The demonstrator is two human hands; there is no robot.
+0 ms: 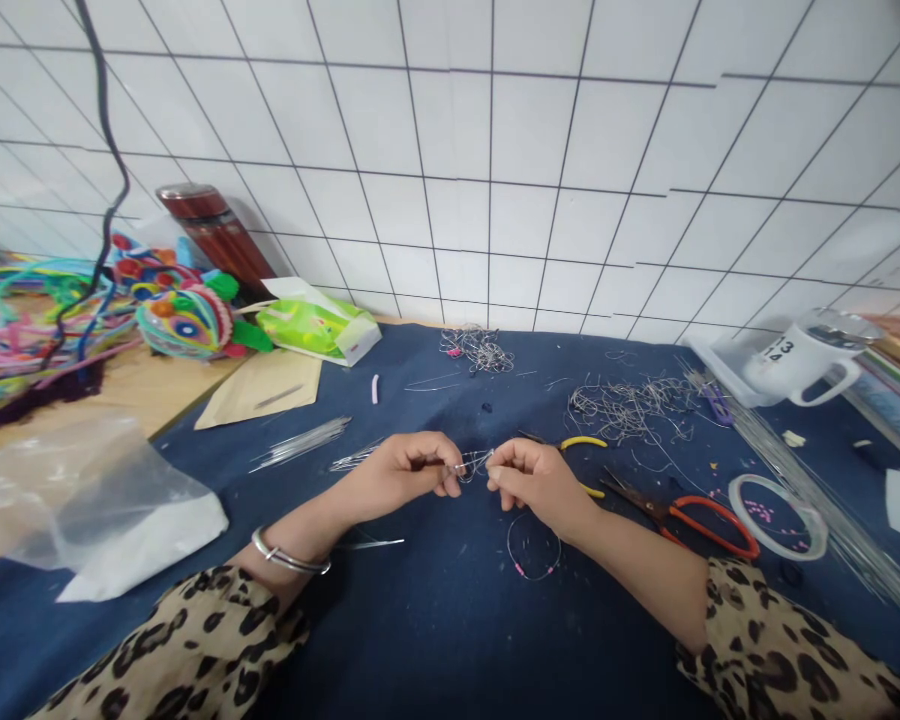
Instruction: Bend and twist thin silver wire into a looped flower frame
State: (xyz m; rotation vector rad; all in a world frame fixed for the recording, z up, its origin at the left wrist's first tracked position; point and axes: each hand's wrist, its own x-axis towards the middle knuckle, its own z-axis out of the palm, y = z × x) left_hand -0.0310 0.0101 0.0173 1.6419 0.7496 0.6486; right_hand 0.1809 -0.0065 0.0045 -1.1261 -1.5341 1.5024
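Head view: both hands (412,472) pinch thin, looped, silvery wire (475,462).

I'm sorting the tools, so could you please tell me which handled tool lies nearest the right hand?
The yellow-handled tool, partly hidden behind the right hand; the orange-handled scissors lie farther right.
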